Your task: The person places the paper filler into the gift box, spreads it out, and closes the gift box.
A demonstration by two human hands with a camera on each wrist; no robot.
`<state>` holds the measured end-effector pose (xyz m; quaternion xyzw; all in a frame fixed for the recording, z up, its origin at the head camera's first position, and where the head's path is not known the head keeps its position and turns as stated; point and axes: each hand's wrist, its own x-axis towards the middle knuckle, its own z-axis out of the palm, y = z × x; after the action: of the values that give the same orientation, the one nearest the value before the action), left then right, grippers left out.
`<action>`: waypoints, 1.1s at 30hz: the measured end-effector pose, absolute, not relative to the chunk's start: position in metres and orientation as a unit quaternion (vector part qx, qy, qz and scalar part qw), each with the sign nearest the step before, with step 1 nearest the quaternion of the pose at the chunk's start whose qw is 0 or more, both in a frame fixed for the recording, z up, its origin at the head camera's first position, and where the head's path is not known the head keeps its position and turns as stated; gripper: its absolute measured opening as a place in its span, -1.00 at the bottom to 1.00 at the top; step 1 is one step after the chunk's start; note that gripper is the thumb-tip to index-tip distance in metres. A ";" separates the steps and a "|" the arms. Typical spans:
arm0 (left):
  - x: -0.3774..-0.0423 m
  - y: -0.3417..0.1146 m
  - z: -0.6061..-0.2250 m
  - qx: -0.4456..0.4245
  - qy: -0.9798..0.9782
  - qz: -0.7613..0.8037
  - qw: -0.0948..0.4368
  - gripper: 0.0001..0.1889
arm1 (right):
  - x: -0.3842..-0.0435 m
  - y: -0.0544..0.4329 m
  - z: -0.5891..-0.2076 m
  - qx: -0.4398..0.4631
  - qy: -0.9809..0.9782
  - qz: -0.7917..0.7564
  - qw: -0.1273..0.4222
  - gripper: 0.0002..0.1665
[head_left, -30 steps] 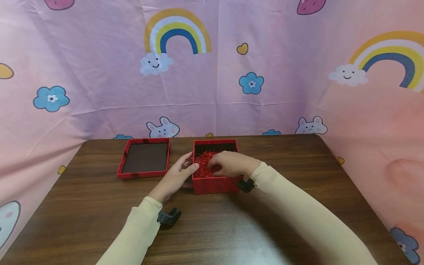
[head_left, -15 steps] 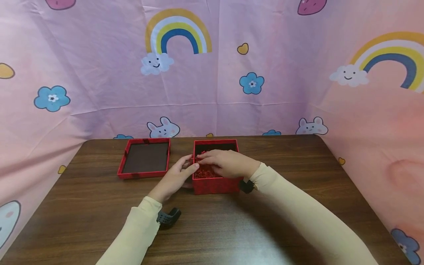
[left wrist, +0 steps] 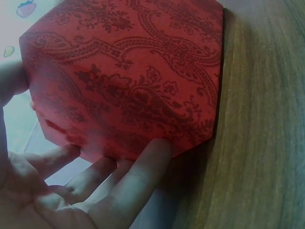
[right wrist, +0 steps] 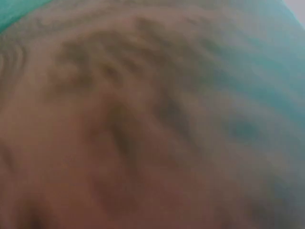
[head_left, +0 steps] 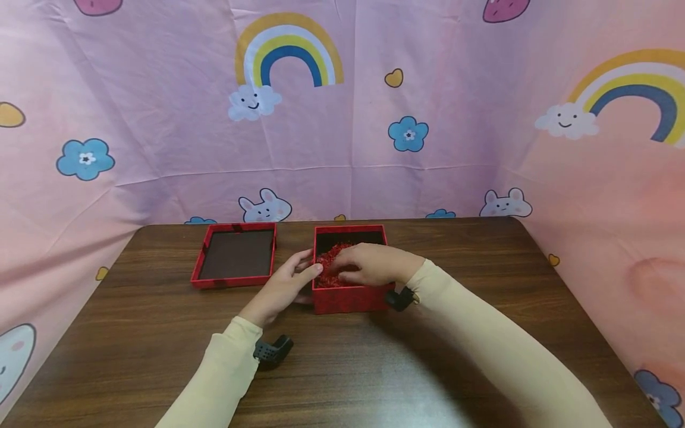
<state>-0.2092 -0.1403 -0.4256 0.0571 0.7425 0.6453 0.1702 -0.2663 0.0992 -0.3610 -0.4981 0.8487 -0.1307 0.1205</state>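
Half a second ago the fingers of the right hand (head_left: 374, 264) lay long and flat over the red crinkly bits (head_left: 329, 260); now they are bent and dip down into them. More of the bits show at the left of the box (head_left: 350, 300) than then. To me it looks like the bits are being pushed about and made neat inside the box. I cannot tell if the right hand has a pinch of them, because its fingertips are hidden and the right wrist view is all blurry. The left hand (head_left: 283, 288) has stayed put: its fingers are mostly straight and rest on the box's left side, which seems to keep it still. The box sits on the surface (head_left: 342, 380), toward the back.

The lid (head_left: 235, 254) lies to the left, a little apart from the box, with its dark inside facing up. The surface is brown with wood lines and a shiny patch near the front. Behind it and at both sides hangs a pink and purple cloth (head_left: 321, 142) with rainbows (head_left: 289, 27), blue flowers (head_left: 408, 134) and bunny faces (head_left: 266, 208)
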 end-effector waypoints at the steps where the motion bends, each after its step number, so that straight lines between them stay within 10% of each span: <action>1: -0.209 -0.140 -0.426 0.057 0.743 0.645 0.170 -0.20 | -0.266 0.102 -0.357 -0.494 0.850 -0.145 0.113 -0.61; 11: -0.208 -0.142 -0.425 0.055 0.743 0.647 0.165 -0.20 | -0.268 0.131 -0.335 -0.495 0.837 -0.211 0.100 -0.86; 24: -0.208 -0.142 -0.422 0.061 0.745 0.643 0.168 -0.20 | -0.257 0.109 -0.350 -0.401 0.879 -0.132 0.223 -0.36; 33: -0.208 -0.142 -0.424 0.058 0.744 0.644 0.167 -0.19 | -0.247 0.141 -0.327 -0.463 0.863 -0.169 0.110 -0.60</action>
<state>-0.2078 -0.1417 -0.4240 0.0582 0.7443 0.6440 0.1672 -0.2469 0.1406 -0.3268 -0.4634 0.8630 -0.1688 0.1097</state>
